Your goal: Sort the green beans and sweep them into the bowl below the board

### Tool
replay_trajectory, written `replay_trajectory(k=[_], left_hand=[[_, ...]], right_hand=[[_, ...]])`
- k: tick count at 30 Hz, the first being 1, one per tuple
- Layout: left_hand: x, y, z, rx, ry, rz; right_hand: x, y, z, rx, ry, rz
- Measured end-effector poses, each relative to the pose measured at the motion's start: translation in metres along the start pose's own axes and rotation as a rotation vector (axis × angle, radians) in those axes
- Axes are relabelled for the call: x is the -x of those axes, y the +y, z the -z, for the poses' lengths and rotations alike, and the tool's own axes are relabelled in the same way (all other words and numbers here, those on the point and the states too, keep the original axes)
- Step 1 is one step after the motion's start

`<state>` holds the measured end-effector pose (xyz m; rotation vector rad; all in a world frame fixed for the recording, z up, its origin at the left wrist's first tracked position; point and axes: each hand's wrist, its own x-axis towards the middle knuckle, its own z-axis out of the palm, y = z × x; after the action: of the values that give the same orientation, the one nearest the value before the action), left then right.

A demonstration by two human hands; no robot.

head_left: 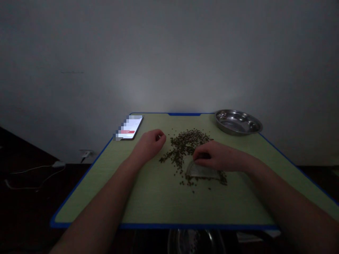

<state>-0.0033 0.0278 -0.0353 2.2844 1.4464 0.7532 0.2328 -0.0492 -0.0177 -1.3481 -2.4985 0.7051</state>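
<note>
Dark, small seed-like grains [191, 137] lie scattered in a loose pile on the pale green tabletop [148, 201]. To the right of the pile my right hand [212, 156] pinches the upper edge of a clear half-round plastic piece [202, 171], whose straight edge faces me. Grains lie along that lower edge. My left hand [152, 143] is closed just left of the pile, fingers curled in. What it holds, if anything, is hidden.
A shiny metal bowl [237, 122] stands at the table's back right corner. A lit phone [131, 127] lies at the back left. Below the front edge, another metal bowl [196, 241] with some grains inside is partly visible. A white cable [57, 164] hangs at left.
</note>
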Motion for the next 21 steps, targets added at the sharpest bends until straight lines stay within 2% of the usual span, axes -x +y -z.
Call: replay_trajectory(k=[7,12,17,21], left_hand=[[0.001,0.0,-0.001,0.005,-0.005,-0.005],[0.002,0.003,0.0,0.004,-0.005,-0.005],[0.002,0.005,0.001,-0.005,-0.002,-0.011],[0.003,0.005,0.001,0.003,0.011,-0.021]], right_hand=[[0.006,0.002,0.01,-0.021,-0.031,-0.006],[0.016,-0.011,0.019,-0.158,0.074,-0.159],[0.029,-0.031,0.003,-0.114,0.2,-0.197],[0.034,-0.033,-0.016,-0.079,0.258,-0.219]])
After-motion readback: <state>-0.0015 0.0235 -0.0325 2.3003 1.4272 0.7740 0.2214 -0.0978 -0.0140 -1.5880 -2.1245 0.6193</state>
